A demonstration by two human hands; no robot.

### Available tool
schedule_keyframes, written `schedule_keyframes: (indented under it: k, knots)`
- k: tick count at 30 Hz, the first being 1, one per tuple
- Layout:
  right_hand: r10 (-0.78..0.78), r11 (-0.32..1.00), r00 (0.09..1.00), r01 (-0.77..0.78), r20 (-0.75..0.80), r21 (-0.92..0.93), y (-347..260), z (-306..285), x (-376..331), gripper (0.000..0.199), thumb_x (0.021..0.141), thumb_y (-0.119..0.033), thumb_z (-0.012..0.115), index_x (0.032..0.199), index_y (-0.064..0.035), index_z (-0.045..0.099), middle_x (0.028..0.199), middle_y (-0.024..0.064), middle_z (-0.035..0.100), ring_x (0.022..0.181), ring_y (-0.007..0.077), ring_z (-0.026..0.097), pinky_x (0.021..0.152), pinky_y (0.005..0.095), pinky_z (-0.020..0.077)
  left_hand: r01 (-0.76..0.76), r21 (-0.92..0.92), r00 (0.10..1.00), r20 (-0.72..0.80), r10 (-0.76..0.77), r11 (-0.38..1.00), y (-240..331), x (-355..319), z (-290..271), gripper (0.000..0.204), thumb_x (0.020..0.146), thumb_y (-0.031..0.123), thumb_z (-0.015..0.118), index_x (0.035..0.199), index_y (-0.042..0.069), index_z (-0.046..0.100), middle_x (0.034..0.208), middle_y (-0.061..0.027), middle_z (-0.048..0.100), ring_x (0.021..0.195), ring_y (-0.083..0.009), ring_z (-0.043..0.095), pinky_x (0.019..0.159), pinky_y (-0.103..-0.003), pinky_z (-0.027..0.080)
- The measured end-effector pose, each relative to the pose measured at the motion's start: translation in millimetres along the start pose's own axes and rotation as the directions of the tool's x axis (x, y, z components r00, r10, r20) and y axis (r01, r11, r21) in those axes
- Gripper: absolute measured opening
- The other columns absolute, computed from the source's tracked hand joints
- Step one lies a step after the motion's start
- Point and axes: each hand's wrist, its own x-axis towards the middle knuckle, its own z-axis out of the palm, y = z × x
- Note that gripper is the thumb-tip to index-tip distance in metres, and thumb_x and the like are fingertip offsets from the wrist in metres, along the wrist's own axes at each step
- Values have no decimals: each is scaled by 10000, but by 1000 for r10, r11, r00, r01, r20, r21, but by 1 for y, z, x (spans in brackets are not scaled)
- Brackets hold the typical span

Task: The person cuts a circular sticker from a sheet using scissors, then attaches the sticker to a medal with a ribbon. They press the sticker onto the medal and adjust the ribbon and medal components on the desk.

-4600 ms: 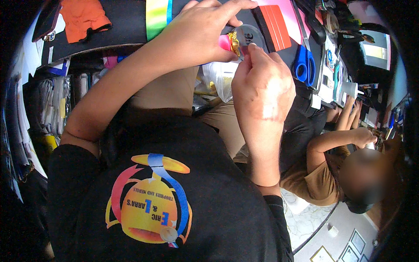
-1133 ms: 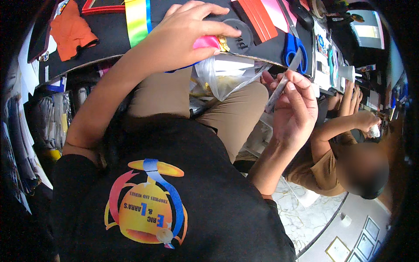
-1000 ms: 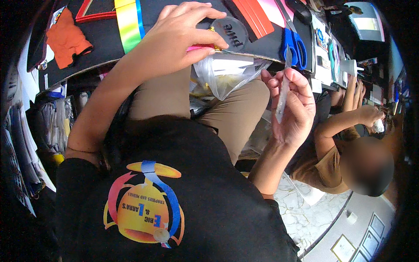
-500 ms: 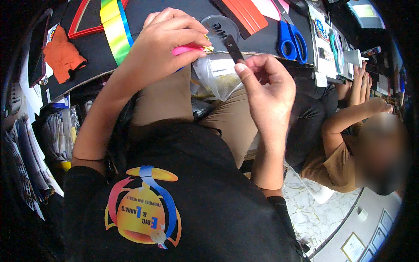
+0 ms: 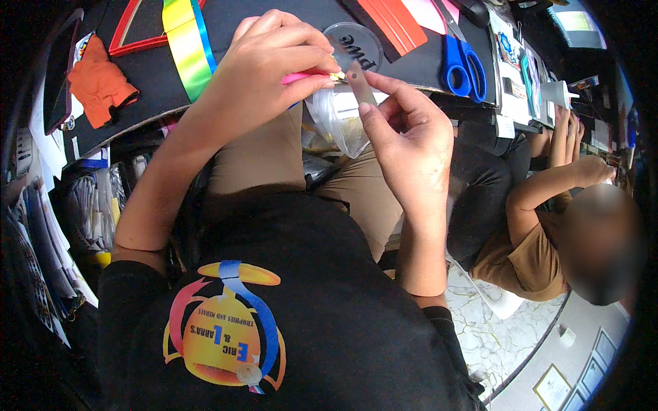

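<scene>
My left hand (image 5: 284, 61) is closed over the table's front edge, pinching a bright pink piece (image 5: 296, 79) with a small yellow-white end; most of it is hidden by the fingers. Facing it, my right hand (image 5: 415, 130) grips a flat metal blade (image 5: 358, 85) with a small hole near its upper end, held between thumb and fingers. The blade's tip is right beside the pink piece's end; whether they touch I cannot tell. Below both hands hangs a clear plastic bag (image 5: 337, 120) above my lap. A clear round disc (image 5: 353, 44) with black marking lies just beyond.
Blue-handled scissors (image 5: 463, 68) and an orange-red ridged block (image 5: 391, 27) lie right of the disc. To the left are a yellow-green ribbon (image 5: 185, 48), a red frame (image 5: 147, 44) and an orange cloth (image 5: 101, 85). A co-worker (image 5: 541, 246) sits at right.
My right hand has moved slightly left and turned the blade, which now looks pale instead of dark and sits closer to the pink piece. My left hand has shifted slightly right.
</scene>
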Motion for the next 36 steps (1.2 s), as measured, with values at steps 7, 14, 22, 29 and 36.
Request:
schedule_keyframes:
  k: [7, 14, 22, 29, 36]
  knots:
    - [19, 1000, 1000, -19, 1, 7, -3, 1, 2, 254, 855, -59, 729, 1098, 11, 723, 678, -41, 555, 618, 19, 465, 557, 192, 393, 13, -66, 1000, 21, -11, 998, -2, 1, 2, 179, 755, 134, 787, 925, 102, 743, 1054, -46, 694, 1096, -248, 621, 958, -384, 479]
    - [28, 999, 999, -27, -26, 45, -4, 5, 2, 235, 867, -80, 730, 1080, 19, 726, 668, -50, 540, 602, 13, 443, 540, 190, 378, 73, -154, 997, 39, -68, 985, 0, 0, 3, 165, 760, 85, 785, 919, 72, 743, 1044, -85, 693, 1095, -270, 659, 928, -357, 527]
    - [63, 998, 997, -64, 40, 30, -8, -5, -6, 258, 864, -36, 703, 1116, 21, 713, 697, -53, 551, 615, 16, 461, 551, 187, 383, 96, -178, 995, 34, -92, 979, 1, 0, 4, 171, 757, 74, 790, 922, 65, 747, 1047, -91, 692, 1077, -265, 668, 909, -344, 535]
    - [111, 953, 992, -92, -52, 288, -3, -25, -15, 325, 876, -5, 690, 1199, 17, 671, 741, -55, 552, 643, 20, 473, 594, 180, 391, 120, -183, 992, 61, -111, 976, 2, 2, -1, 220, 754, 150, 806, 957, 90, 744, 1073, -85, 689, 1090, -278, 656, 939, -367, 497]
    - [43, 831, 987, 50, -154, 554, -19, -11, -10, 392, 915, -13, 678, 1294, 3, 582, 838, -20, 626, 761, 41, 558, 686, 184, 437, 312, -579, 942, 85, -324, 754, 49, 8, -23, 324, 820, 201, 794, 1088, 53, 690, 1073, -80, 681, 1017, -203, 650, 880, -338, 514]
